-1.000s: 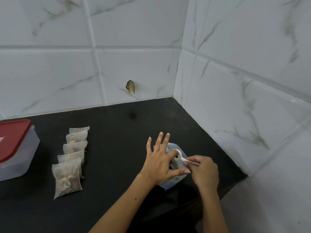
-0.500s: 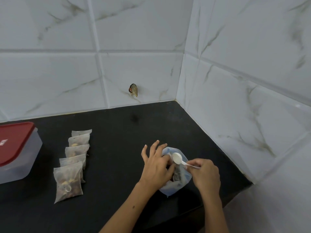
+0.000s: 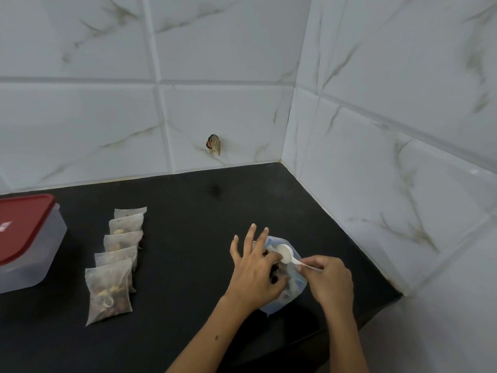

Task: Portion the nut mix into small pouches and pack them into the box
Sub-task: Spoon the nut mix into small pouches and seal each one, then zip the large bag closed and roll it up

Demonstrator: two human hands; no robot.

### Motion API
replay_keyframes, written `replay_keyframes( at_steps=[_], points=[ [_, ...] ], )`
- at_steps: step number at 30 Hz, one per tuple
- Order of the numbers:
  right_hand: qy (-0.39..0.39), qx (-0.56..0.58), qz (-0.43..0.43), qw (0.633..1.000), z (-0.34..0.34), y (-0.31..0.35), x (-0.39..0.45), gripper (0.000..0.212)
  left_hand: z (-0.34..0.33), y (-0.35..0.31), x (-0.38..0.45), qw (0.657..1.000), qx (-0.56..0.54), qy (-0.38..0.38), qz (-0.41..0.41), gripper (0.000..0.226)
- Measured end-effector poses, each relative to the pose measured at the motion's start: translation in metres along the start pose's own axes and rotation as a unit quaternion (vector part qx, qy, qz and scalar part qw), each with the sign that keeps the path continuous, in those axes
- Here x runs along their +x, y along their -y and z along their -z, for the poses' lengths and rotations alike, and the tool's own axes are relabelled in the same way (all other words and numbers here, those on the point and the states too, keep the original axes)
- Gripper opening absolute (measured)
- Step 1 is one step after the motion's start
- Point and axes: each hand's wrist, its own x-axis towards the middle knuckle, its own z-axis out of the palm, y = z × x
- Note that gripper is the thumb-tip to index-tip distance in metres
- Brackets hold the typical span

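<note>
A translucent blue bag of nut mix [image 3: 295,290] lies open on the black counter [image 3: 188,238] near the right wall. My left hand [image 3: 252,273] is over its mouth, index finger and thumb curled at the rim, the other fingers spread. My right hand [image 3: 330,281] pinches the handle of a white plastic spoon [image 3: 285,253] whose bowl sits above the bag's opening. Dark nuts show between my hands. Several filled small pouches [image 3: 109,292] lie in an overlapping row at the left. The clear plastic box [image 3: 43,261] with its red lid on stands at the far left.
White marble-look tiled walls meet in a corner behind and to the right of the bag. A small brown stub [image 3: 214,144] sticks out of the back wall. The counter's front edge runs just below my right hand.
My left hand went from lying flat over the bag to curling its index finger and thumb at the mouth. The spoon bowl has lifted slightly above the opening.
</note>
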Motion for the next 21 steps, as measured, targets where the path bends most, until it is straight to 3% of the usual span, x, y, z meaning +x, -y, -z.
replay_keyframes(
  at_steps=[3,5,6,9,13,15,21],
  points=[
    [-0.021,0.044,0.0,0.999,0.002,-0.008,0.003,0.019,0.002,-0.012,-0.001,0.992,-0.115,-0.035,0.032,0.024],
    [-0.03,0.12,-0.029,0.992,0.004,-0.013,0.005,0.018,0.01,-0.034,-0.002,0.961,-0.252,-0.06,0.097,0.026],
    [-0.031,0.163,-0.051,0.985,0.005,-0.016,0.006,0.017,0.017,-0.049,-0.003,0.928,-0.339,-0.041,0.148,0.031],
    [-0.029,0.275,-0.106,0.955,0.009,-0.022,0.007,0.016,0.027,-0.088,0.003,0.777,-0.562,0.056,0.277,0.052],
    [-0.04,0.338,-0.152,0.928,0.017,-0.032,0.009,0.013,0.015,-0.11,0.024,0.669,-0.616,0.126,0.398,0.045],
    [-0.046,0.325,-0.166,0.93,0.017,-0.039,0.013,0.017,0.004,-0.115,0.03,0.643,-0.627,0.13,0.421,0.049],
    [-0.062,0.227,-0.125,0.964,0.01,-0.059,0.02,0.021,-0.018,-0.12,0.035,0.612,-0.641,0.122,0.447,0.047]
  ],
)
